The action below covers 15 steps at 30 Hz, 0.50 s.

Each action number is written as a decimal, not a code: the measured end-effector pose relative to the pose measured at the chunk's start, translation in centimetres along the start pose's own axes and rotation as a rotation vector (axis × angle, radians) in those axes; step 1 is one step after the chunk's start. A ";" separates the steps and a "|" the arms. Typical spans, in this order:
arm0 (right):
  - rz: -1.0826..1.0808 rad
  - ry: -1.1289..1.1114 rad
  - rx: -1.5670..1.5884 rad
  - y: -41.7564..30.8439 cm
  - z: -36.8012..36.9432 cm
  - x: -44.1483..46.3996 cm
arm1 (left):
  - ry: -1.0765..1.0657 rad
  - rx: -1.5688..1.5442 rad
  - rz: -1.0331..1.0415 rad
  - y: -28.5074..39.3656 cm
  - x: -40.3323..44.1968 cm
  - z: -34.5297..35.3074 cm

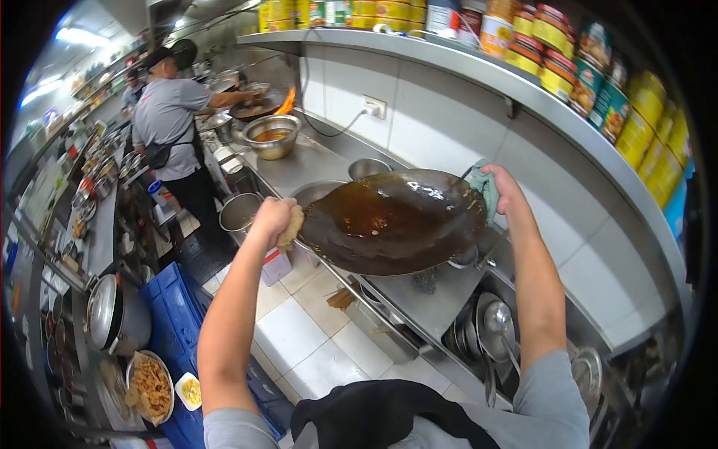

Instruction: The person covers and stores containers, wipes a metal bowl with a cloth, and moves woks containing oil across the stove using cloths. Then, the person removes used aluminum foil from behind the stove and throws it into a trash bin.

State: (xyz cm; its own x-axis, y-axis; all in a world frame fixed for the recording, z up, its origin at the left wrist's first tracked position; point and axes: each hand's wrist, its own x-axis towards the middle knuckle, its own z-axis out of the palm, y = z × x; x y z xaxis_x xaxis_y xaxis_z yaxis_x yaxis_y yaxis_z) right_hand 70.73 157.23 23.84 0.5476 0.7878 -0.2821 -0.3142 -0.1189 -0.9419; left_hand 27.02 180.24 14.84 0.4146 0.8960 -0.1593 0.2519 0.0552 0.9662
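A large dark wok (396,224) is held up between my two hands, above the steel counter. Brown, oily liquid with a few small bits lies inside it. My left hand (275,221) is closed on the near-left rim through a tan cloth (291,229). At the right end, my right hand (505,188) grips the wok with a green cloth (485,193) folded over its edge. Both arms are stretched forward. Part of a round steel pan (318,193) shows behind the wok, and a smaller steel bowl (369,168) stands beyond it.
A steel bowl of orange-brown liquid (272,138) stands on the counter. A co-worker (170,112) works at a flaming wok ahead. Cans line the shelf (419,46) above. The sink at right holds a ladle (496,317) and pans. Blue crates (168,299) stand left, near fried food (152,389).
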 end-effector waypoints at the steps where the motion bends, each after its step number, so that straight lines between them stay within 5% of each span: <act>1: 0.002 0.029 0.013 0.7 -0.5 -0.8 | -0.041 -0.042 -0.020 1.1 -1.1 0.0; 15: -0.117 0.295 0.277 9.2 -7.5 -17.7 | -0.194 0.019 0.184 4.3 -6.3 4.6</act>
State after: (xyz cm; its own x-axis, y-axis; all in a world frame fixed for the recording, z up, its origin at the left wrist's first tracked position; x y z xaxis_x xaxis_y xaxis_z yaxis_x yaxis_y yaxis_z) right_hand 63.96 137.64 18.82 0.7780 0.5746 -0.2541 -0.4114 0.1602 -0.8973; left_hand 29.54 172.81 19.01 0.6139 0.7891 -0.0192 0.1725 -0.1103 0.9788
